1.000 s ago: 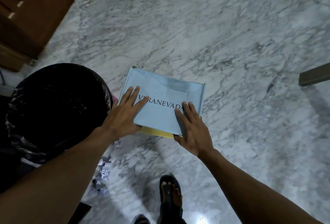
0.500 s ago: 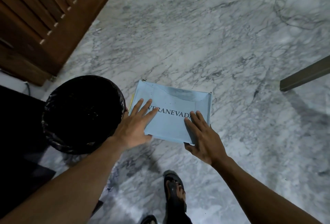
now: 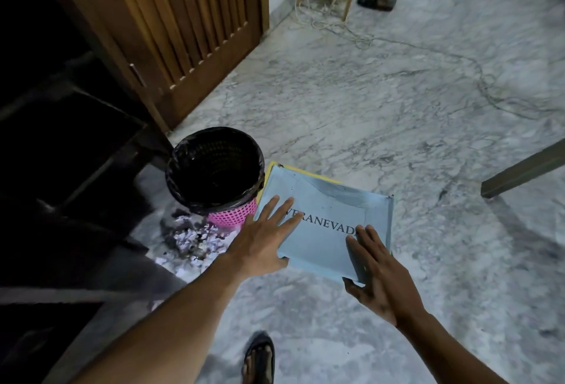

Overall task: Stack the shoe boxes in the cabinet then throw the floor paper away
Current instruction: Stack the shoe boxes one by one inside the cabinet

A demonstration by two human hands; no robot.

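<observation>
Two hands are spread flat on the pale blue lid of a shoe box (image 3: 330, 224), which is carried level above the marble floor (image 3: 397, 108): the left hand (image 3: 263, 243) is laid with fingers splayed at the box's 9 o'clock edge and the right hand (image 3: 376, 270) at its 5 o'clock corner, thumbs hooked underneath, so that lid and box are likely kept pressed together while carried. The box is held just at 3 o'clock of the black-lined bin (image 3: 214, 166). Crumpled paper (image 3: 192, 240) is left on the floor at the bin's 7 o'clock, and the open cabinet (image 3: 76, 139) is seen at 9 o'clock, where the box is judged to belong.
</observation>
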